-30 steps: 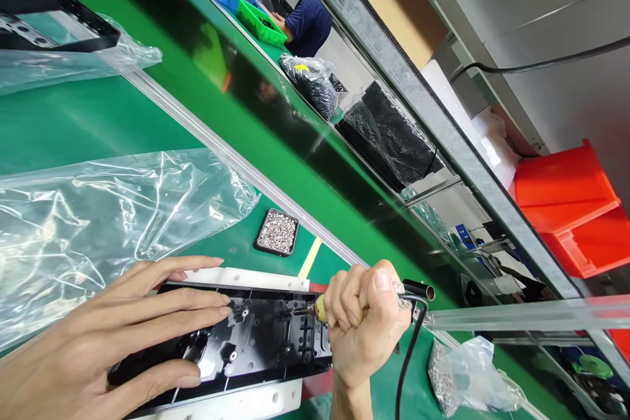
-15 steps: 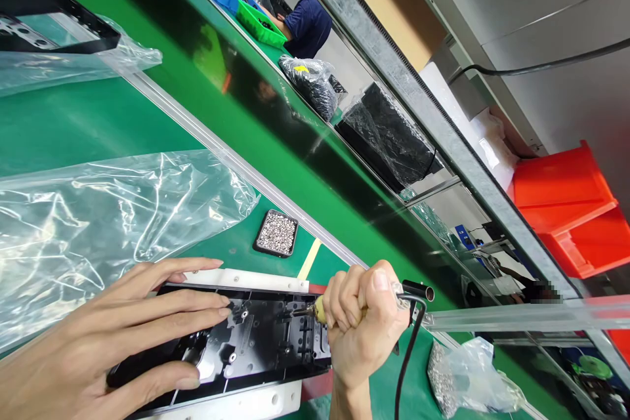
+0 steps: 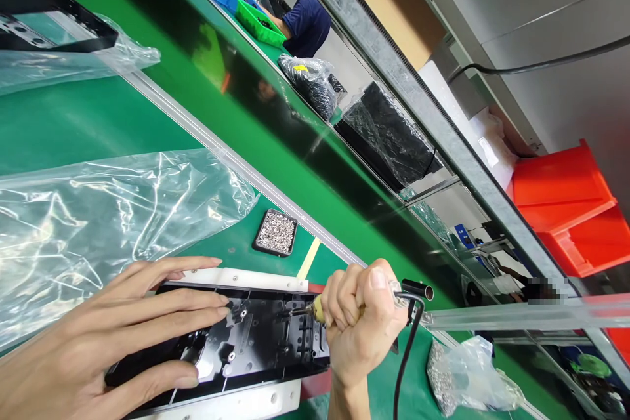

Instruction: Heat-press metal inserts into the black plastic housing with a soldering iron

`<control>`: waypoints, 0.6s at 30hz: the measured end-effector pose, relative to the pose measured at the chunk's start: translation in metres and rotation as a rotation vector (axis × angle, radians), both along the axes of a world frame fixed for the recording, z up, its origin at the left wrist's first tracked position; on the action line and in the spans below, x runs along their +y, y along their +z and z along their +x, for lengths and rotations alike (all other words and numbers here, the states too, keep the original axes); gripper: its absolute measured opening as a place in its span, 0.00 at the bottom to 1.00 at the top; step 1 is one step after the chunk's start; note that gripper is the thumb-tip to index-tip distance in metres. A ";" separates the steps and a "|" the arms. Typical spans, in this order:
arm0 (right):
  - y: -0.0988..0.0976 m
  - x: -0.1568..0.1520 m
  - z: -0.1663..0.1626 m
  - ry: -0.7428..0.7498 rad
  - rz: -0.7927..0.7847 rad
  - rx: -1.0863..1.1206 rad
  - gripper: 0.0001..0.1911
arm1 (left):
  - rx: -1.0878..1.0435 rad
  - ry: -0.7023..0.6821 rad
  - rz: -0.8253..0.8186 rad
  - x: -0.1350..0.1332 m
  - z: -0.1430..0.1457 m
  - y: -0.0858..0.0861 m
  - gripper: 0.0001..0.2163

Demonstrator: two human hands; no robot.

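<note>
Here my left hand [image 3: 113,335] lies flat with fingers spread on the black plastic housing [image 3: 256,338] at the bottom centre of the frame, pressing it onto the white plate [image 3: 246,279] under it. My right hand [image 3: 361,331] is fisted around the electric screwdriver [image 3: 315,308], its tip touching the housing's right end. Just above sits a small tray of screws [image 3: 276,232]; a clear plastic bag [image 3: 108,223] spreads at left, and a bag of screws [image 3: 467,377] lies lower right.
</note>
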State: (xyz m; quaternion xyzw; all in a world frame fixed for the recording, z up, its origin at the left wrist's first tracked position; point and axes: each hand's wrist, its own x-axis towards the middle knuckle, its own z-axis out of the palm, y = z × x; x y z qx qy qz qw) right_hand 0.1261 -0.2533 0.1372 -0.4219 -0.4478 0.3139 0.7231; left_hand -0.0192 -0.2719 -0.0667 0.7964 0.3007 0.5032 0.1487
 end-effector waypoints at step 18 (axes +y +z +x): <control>0.000 -0.001 0.000 -0.013 -0.025 0.014 0.20 | -0.008 0.001 -0.019 -0.002 -0.016 0.017 0.26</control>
